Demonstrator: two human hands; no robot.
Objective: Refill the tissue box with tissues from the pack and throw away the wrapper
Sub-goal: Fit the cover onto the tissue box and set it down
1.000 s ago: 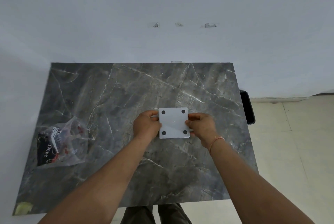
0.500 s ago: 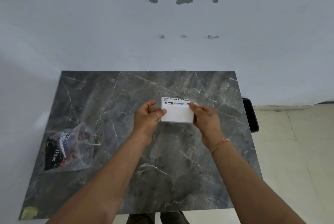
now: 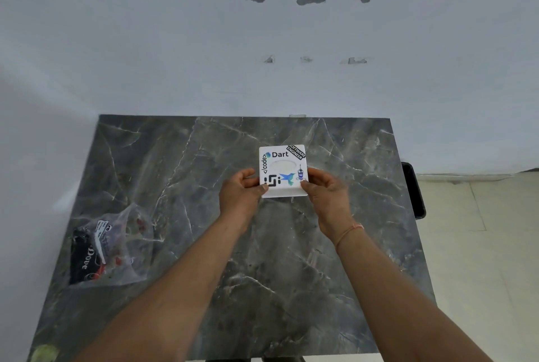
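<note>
Both hands hold the white tissue box (image 3: 282, 170) over the middle of the dark marble table (image 3: 180, 157), toward its far half. The left hand (image 3: 239, 195) clamps the box's left side, thumb tip on the top face near a black sticker; the right hand (image 3: 328, 194) clamps the right side, thumb by the lower right corner. Each grip is pressed together on the box. The box's top faces the camera, tilted slightly, showing an oval opening ringed by stickers reading "Dart", "code" and "software engineer", plus a blue bird. Whether its underside touches the table cannot be told. Well apart, near the table's left edge, lies the crumpled clear wrapper (image 3: 112, 248) with a black "Dove" panel. A thin thread band (image 3: 348, 233) circles the right wrist.
</note>
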